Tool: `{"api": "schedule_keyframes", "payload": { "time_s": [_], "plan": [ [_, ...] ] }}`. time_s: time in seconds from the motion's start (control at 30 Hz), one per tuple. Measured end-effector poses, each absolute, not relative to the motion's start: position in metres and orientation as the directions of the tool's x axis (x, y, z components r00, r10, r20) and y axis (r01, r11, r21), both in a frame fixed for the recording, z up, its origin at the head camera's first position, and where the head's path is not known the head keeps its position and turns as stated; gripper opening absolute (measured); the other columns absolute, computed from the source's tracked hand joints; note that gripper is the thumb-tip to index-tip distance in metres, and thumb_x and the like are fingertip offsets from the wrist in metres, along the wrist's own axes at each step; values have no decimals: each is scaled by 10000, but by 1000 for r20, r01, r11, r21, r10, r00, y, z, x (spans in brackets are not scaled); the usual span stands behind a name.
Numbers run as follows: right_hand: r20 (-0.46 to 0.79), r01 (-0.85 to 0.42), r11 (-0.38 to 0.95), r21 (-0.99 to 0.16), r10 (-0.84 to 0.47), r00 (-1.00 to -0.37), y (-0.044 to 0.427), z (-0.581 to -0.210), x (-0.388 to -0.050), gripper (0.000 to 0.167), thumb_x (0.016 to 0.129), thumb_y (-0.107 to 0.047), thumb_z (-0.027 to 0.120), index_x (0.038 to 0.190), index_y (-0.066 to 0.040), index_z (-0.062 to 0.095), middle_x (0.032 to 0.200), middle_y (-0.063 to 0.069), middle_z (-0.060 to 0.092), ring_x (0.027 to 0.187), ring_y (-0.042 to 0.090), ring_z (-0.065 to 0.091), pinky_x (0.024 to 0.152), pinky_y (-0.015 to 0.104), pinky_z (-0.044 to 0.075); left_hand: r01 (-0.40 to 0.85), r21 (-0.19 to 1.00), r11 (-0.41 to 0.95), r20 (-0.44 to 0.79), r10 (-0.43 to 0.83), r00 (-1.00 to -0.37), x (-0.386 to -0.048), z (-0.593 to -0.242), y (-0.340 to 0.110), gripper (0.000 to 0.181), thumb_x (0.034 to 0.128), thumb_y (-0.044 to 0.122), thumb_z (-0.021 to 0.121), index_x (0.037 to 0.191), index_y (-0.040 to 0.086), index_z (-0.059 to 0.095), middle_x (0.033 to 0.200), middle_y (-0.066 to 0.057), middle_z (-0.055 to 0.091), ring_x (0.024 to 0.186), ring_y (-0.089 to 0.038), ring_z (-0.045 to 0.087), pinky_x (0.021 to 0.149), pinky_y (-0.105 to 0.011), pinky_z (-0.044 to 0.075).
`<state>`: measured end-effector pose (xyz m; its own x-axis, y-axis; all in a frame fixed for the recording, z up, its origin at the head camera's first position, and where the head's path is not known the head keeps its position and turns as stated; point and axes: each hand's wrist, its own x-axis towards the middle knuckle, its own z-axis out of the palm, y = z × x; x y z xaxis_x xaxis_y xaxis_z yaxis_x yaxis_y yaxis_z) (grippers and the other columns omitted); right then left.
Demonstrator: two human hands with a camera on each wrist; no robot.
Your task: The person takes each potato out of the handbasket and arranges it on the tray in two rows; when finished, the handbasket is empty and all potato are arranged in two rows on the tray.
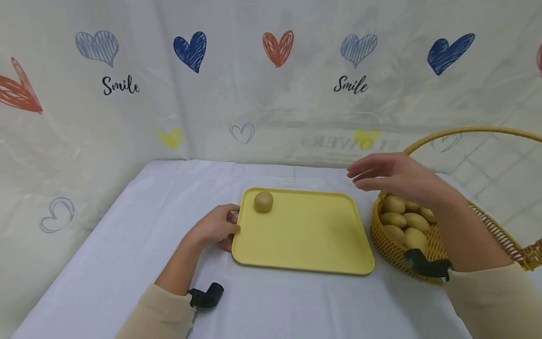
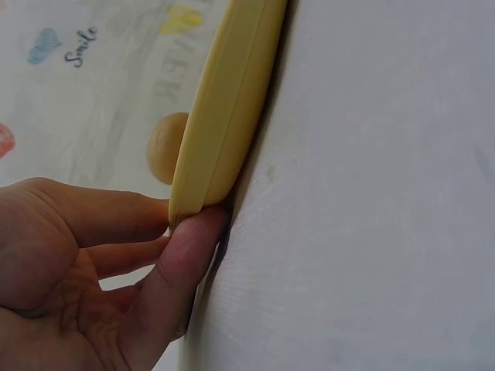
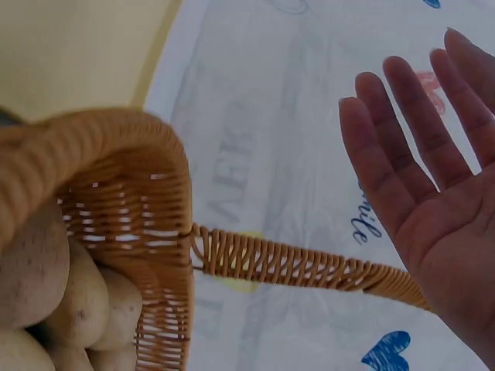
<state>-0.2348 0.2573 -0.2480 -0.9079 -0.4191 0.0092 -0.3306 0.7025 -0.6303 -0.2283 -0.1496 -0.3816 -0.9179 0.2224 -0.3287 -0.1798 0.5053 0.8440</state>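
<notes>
The left hand (image 1: 216, 227) pinched the tray (image 1: 305, 235), and a tilt could have rolled the potato (image 1: 263, 201) off, while the right hand (image 1: 398, 176), fingers apart, held nothing near the basket (image 1: 383, 249).

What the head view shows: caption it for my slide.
Left hand grips yellow tray holding one potato; right hand hovers near potato basket.

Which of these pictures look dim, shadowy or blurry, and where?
Head view: the brightest, mostly clear, with a soft shadow on the white cloth beside the basket; left wrist view: dimmer and tilted, with a dark shadow line under the edge of the yellow tray; right wrist view: also dim, the basket's near rim looking soft.
</notes>
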Motion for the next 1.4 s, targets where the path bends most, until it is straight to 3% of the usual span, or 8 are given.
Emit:
{"api": "schedule_keyframes", "payload": {
  "time_s": [0.23,0.47,0.8,1.0,1.2,1.4],
  "plan": [
    [1,-258,707,-658,-342,-940,285,-247,-231,312,991,-278,712,1292,-194,703,1207,-40,731,1076,92,699,854,239,602,-189,838,512,-337,213,-917,-229,-382,-148,602,951,-17,610,1526,49,443,1109,-125,512,742,-232,654,558,-373,645],
    [-74,-227,780,-584,-330,-941,310,-245,-235,356,994,-334,701,1325,-206,682,1233,-36,729,1067,18,671,848,204,563,-184,841,508,-334,221,-916,-229,-382,-149,595,954,-5,612,1523,52,447,1112,-129,514,739,-236,657,563,-376,645],
    [-124,-194,820,-539,-305,-944,344,-252,-240,357,987,-338,706,1319,-207,695,1242,-13,729,1050,37,668,824,204,553,-176,845,505,-330,234,-914,-230,-382,-150,628,949,-19,615,1543,39,420,1108,-127,503,740,-218,633,559,-363,642],
    [-213,-181,813,-553,-348,-913,361,-264,-244,403,997,-312,689,1363,-146,663,1292,-31,701,1053,100,706,843,230,566,-182,848,499,-331,229,-915,-230,-382,-150,628,946,-29,611,1542,36,422,1099,-128,498,744,-221,628,556,-372,644],
    [-332,-113,763,-637,-403,-852,374,-276,-246,417,1009,-235,665,1392,-75,621,1301,-111,681,1116,41,660,882,281,598,-183,850,493,-332,234,-914,-230,-383,-149,611,945,-29,613,1527,36,441,1093,-128,497,747,-228,633,557,-377,644],
    [-358,-151,755,-639,-465,-810,369,-281,-247,395,992,-209,680,1363,-76,646,1316,-50,672,1132,10,627,873,261,585,-183,844,505,-333,226,-915,-231,-383,-150,624,944,-25,618,1536,44,435,1109,-129,504,771,-221,635,565,-368,645]
  ]
}}
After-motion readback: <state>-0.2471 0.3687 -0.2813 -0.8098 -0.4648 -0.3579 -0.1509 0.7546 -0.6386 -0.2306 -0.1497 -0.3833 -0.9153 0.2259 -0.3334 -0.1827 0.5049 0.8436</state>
